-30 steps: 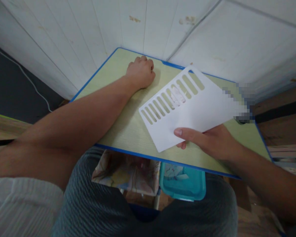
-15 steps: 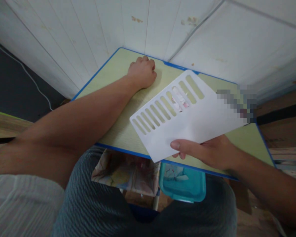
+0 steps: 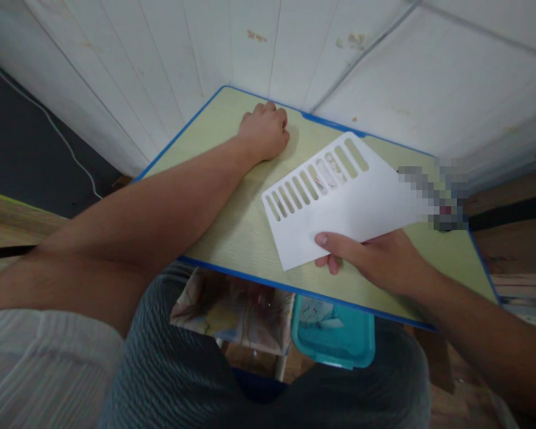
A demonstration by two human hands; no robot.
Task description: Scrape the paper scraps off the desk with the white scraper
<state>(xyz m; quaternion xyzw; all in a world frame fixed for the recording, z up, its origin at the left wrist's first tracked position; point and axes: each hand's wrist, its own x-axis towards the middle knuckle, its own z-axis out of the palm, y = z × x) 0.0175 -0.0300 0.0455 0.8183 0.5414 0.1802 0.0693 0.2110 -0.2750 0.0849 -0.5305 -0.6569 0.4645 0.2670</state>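
My right hand (image 3: 370,256) grips a white slotted card (image 3: 335,217) by its near edge, thumb on top and fingertips curled underneath. Rounded slots run in a row along the card's far side, wider toward the right. Through a few middle slots, small pale scraps with pinkish marks (image 3: 328,171) show; what they are is unclear. The card is held tilted over the pale yellow-green table (image 3: 223,208). My left hand (image 3: 265,132) rests closed in a fist on the tabletop near its back edge, apart from the card. Its palm side is hidden.
A blurred-out item (image 3: 446,193) lies at the table's right side. Below the front edge are a teal lidded box (image 3: 335,333) and a patterned packet (image 3: 236,310), close to my knees. A white panelled wall (image 3: 250,53) with a grey cable (image 3: 361,59) stands behind.
The card has tilted and its left end has shifted right and away from me, with my right hand still on it. My left hand stays in place on the table.
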